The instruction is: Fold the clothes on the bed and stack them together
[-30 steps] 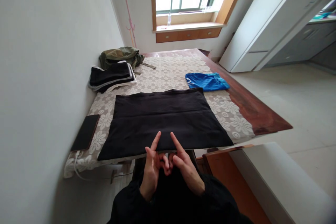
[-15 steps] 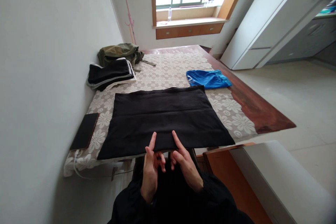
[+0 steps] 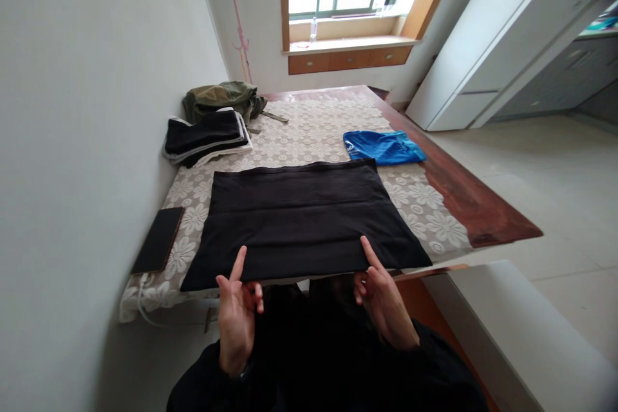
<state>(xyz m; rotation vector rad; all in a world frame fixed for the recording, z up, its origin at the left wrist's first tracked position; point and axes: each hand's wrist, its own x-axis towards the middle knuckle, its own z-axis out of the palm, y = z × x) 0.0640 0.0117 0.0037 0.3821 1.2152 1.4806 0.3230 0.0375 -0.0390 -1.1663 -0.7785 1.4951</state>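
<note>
A black cloth (image 3: 299,212), its kind of garment not clear, lies flat across the near part of the table, with faint crosswise creases. At its near edge on the left is my left hand (image 3: 236,318), index finger stretched over the cloth and the other fingers loosely bent. My right hand (image 3: 383,299) is at the same edge further right, its index finger likewise extended over the fabric. Neither hand grips anything. Whether the fingertips press on the cloth or hover just above it, I cannot tell.
A lace tablecloth (image 3: 318,122) covers much of the wooden table (image 3: 497,219). Folded blue clothing (image 3: 383,147) lies at the right, a stack of folded black and grey cloths (image 3: 205,135) and a green backpack (image 3: 219,100) at the left. A cabled tablet (image 3: 158,241) rests near the wall.
My hands have moved apart along the near edge of the black cloth, the left one leftward and the right one rightward. The cloth lies as before.
</note>
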